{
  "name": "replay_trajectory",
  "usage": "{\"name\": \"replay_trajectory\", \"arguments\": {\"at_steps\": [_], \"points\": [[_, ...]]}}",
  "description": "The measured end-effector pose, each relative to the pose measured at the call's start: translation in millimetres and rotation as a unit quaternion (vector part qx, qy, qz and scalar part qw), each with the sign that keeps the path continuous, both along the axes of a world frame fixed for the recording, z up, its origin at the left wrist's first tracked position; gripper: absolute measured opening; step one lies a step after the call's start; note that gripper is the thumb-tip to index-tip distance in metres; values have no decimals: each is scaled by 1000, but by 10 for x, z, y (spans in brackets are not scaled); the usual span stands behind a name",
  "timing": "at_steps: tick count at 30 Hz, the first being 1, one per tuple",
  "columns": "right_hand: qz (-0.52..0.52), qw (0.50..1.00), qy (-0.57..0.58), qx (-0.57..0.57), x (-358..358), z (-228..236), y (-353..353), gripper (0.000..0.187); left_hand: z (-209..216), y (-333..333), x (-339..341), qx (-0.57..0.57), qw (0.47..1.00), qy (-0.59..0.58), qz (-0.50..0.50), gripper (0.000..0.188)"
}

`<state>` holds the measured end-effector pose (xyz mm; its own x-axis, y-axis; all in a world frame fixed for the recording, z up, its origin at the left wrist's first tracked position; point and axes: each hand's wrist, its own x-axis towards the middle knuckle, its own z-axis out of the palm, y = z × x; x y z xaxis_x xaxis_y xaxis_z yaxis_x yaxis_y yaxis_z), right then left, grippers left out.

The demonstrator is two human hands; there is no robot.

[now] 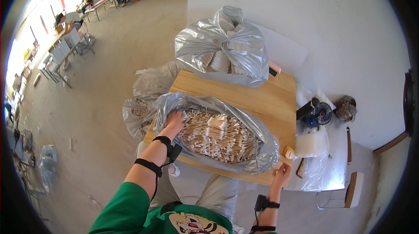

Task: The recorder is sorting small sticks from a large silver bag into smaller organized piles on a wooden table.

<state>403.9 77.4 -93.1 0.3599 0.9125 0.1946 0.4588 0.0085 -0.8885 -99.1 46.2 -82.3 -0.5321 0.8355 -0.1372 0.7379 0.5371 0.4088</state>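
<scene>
An open grey plastic bag (266, 146) full of loose cotton swabs (218, 140) lies across the wooden table in front of me. Inside its left end is my left hand (176, 120), fingers curled beside the swabs. Something small and white shows at its fingertips, too indistinct to name. My right hand (283, 173) is at the table's near right corner, outside the bag, with the fingers pinched together. Whatever it may hold is too small to make out. Just beyond it sits a small yellow packet (288, 152).
A second grey bag (222, 50) with bundled white sticks stands at the wooden table's (235, 98) far end. More bags (152, 85) lean at its left. On the right are a small black fan (322, 114) and clear plastic packs (312, 143). Several people work at far-left tables.
</scene>
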Motion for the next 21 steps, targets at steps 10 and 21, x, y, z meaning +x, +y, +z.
{"name": "replay_trajectory", "arguments": {"at_steps": [10,21], "points": [[71,986,115,98,-445,678,-396,12,98,-161,153,306,943,-107,69,19],[380,902,207,-11,-2621,879,-189,25,870,-537,943,223,818,-529,-33,20]]}}
